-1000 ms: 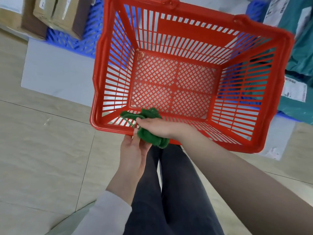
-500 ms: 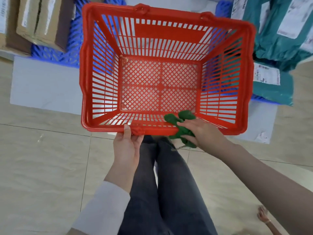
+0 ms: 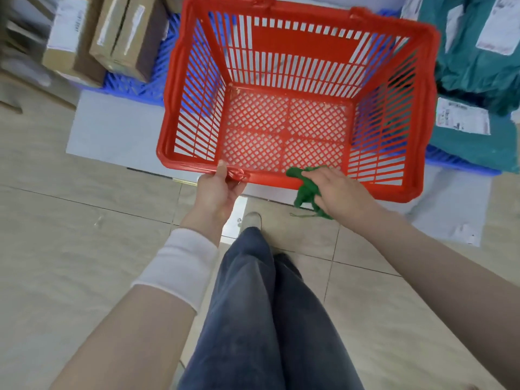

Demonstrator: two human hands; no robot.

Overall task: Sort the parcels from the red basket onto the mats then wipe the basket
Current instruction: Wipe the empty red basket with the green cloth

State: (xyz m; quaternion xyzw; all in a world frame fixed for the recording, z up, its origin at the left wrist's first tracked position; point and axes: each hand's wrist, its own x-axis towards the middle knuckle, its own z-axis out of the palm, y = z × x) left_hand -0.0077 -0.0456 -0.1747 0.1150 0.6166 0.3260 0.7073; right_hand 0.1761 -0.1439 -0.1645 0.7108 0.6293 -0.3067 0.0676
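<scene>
Cloth has slid rightward along the near rim since a second ago. Red basket (image 3: 304,45) is tipped toward the camera, mesh bottom in full view. Left grip (image 3: 218,190) clasps the near rim, left of centre. Right grip (image 3: 340,192) holds the bunched green cloth (image 3: 305,190) against the same rim, right of centre. Cardboard boxes (image 3: 123,38) sit on a blue mat (image 3: 146,85) beyond the basket's left side. Green bags (image 3: 472,60) with white labels lie past its right side.

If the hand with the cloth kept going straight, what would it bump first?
Likely the left wall of the red basket; the right hand, gripping the green cloth, points there. Depth unclear.
</scene>
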